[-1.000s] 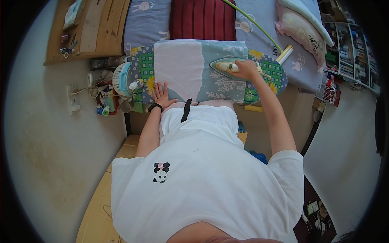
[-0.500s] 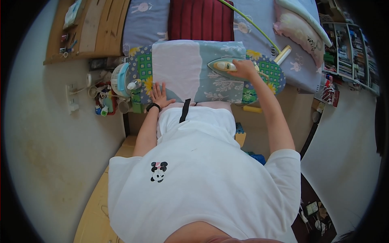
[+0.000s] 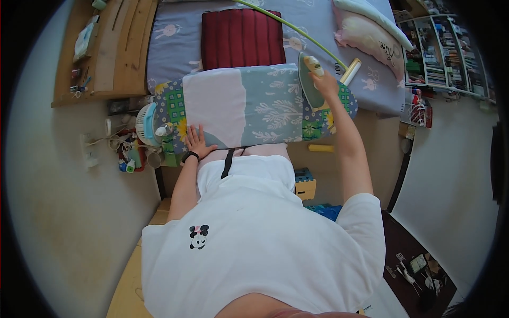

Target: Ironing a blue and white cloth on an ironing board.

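A folded cloth (image 3: 217, 103), pale pink and grey-green with white leaf prints, lies flat on a patterned ironing board (image 3: 172, 102). My left hand (image 3: 198, 142) rests with spread fingers on its near left corner. In my right hand (image 3: 324, 86) is a clothes iron (image 3: 310, 82), gripped by its handle. The iron is tilted up at the cloth's right edge, and part of its soleplate shows. Whether its heel touches the board I cannot tell.
Behind the board a bed carries a dark red cushion (image 3: 243, 38), a long green pole (image 3: 313, 40) and a pink pillow (image 3: 368, 42). A small blue-white fan (image 3: 147, 124) and a spray bottle (image 3: 163, 130) stand at the left end. A shelf (image 3: 445, 53) is at right.
The iron has gone from lying flat on the cloth to being tipped up at its right edge, turned by my right hand. My left hand stays on the cloth. The whole view has shifted slightly.
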Demonstrator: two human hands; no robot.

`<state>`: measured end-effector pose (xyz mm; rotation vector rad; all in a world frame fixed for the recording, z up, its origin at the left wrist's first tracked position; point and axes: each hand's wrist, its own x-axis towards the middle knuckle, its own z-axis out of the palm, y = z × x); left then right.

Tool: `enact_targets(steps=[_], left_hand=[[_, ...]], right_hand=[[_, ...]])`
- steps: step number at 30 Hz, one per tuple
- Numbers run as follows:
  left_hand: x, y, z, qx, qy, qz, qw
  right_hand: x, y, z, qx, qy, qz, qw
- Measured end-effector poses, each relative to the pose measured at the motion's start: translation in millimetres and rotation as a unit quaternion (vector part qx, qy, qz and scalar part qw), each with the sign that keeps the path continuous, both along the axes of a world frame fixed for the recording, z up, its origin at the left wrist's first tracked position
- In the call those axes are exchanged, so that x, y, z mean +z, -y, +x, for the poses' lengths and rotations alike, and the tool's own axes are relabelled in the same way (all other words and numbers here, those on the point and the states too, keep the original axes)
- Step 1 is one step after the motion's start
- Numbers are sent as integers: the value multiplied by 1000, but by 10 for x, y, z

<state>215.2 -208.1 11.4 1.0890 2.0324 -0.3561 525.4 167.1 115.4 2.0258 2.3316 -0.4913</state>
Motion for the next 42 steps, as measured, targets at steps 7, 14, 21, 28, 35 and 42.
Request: enact_targets(steps=[7, 14, 21, 28, 35, 42], left_hand=[[-50, 37, -44, 4, 6, -7, 1000], [-22, 10, -19, 5, 5, -7, 1000], [-23, 28, -10, 1, 10, -17, 1000], [22, 23, -7, 2, -2, -23, 1000], [6, 34, -41, -2, 6, -18, 1000], [4, 36, 14, 2, 12, -8, 1000]], right_hand=[[327, 76, 405, 17, -69, -27, 997], [227, 292, 323, 209, 7, -59, 976], [-37, 575, 165, 256, 19, -66, 964], [-107, 579, 151, 262, 32, -35, 964], [0, 610, 93, 245, 5, -50, 968], [-79, 609, 126, 166, 50, -57, 983]])
